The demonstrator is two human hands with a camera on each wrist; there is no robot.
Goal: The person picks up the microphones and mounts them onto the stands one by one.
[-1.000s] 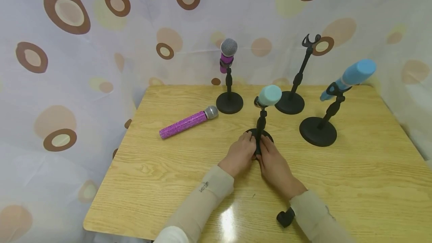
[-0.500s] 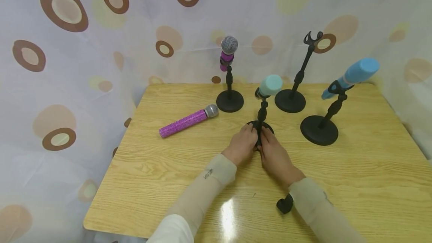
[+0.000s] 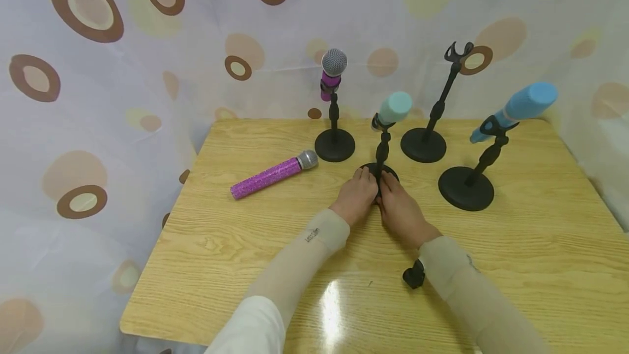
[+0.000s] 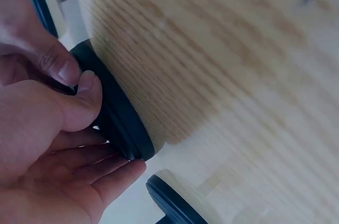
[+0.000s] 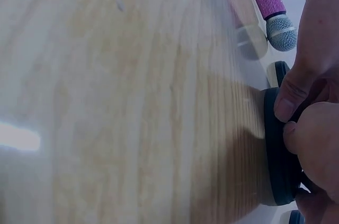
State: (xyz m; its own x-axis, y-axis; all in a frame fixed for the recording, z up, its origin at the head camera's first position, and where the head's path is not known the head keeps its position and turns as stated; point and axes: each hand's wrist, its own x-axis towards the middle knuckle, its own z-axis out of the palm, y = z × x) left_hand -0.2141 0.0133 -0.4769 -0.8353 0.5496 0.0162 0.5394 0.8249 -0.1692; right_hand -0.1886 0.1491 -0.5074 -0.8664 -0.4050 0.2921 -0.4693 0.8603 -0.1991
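Head view shows a wooden table (image 3: 221,255) beneath a black microphone stand (image 3: 383,149), which has a flat round base (image 4: 125,118) and a slim, knobbed column. At the stand's base, the left hand (image 3: 357,195) and right hand (image 3: 400,209) grip opposite sides. Atop the stand, a smooth mint-green microphone (image 3: 396,106), seen only here, tilts in its clip; the wrist views alone reveal thumbs (image 4: 89,97) on the base's rim.

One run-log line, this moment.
left hand, right hand: holding stand base | mint microphone: mounted on that stand | loose purple microphone: lying on table | blue microphone: on rightmost stand
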